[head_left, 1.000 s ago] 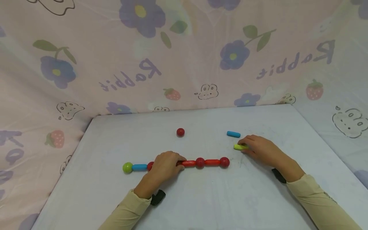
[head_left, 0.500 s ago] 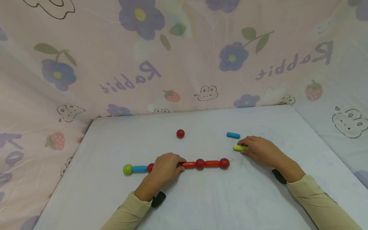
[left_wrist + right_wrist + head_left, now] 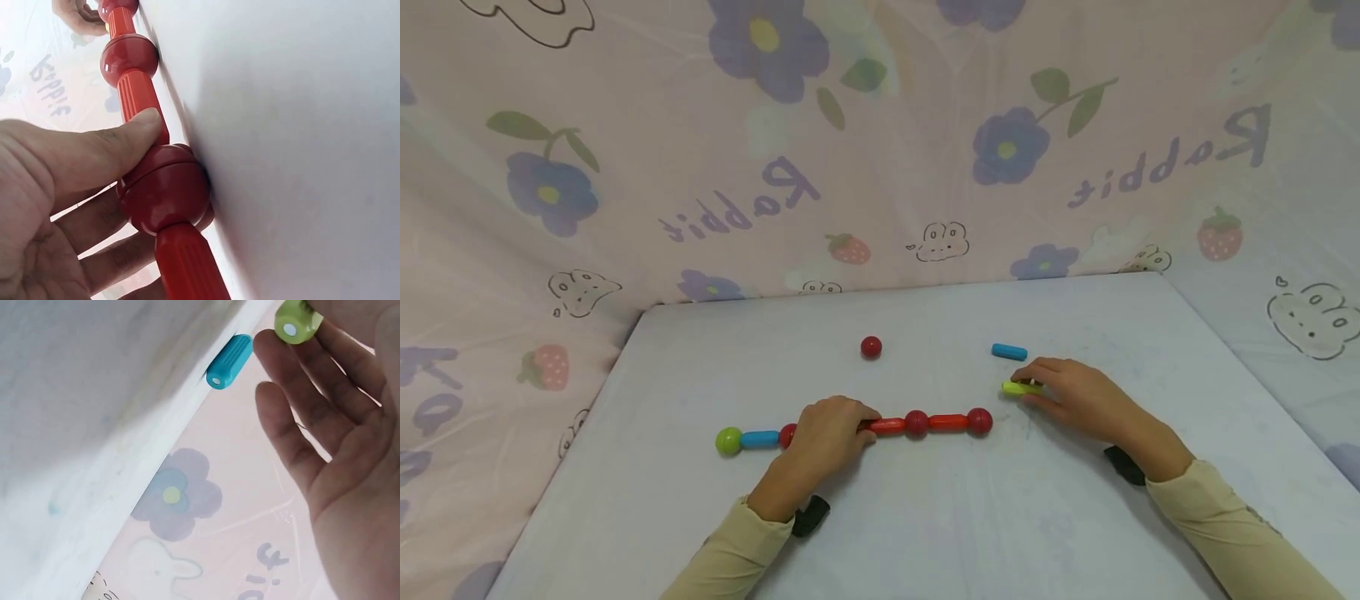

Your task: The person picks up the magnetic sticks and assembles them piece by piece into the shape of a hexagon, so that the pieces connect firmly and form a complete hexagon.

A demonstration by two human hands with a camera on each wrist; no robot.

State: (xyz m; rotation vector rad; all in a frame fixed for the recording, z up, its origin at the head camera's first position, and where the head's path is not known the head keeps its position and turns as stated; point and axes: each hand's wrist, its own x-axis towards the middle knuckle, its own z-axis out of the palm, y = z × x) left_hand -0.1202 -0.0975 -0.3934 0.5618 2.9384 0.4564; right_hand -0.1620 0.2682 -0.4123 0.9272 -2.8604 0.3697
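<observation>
A straight chain of magnetic rods and balls lies across the white table. Its left end is a green ball (image 3: 728,441) joined to a blue rod (image 3: 760,439); at its right end sits a red ball (image 3: 979,421) on a red rod (image 3: 948,423). My left hand (image 3: 829,433) grips the chain near its middle, hiding part of it. In the left wrist view the thumb presses a red rod (image 3: 139,97) beside a red ball (image 3: 165,190). My right hand (image 3: 1078,400) pinches a yellow-green rod (image 3: 1021,388), off the chain's right end.
A loose blue rod (image 3: 1009,352) lies just beyond the right hand. Farther back, a single red ball (image 3: 871,347) rests on the table (image 3: 760,350). A patterned cloth (image 3: 880,167) hangs behind and at both sides.
The right hand has moved slightly left with the yellow-green rod. The chain has shifted a little left under the left hand. The loose blue rod and red ball stay put.
</observation>
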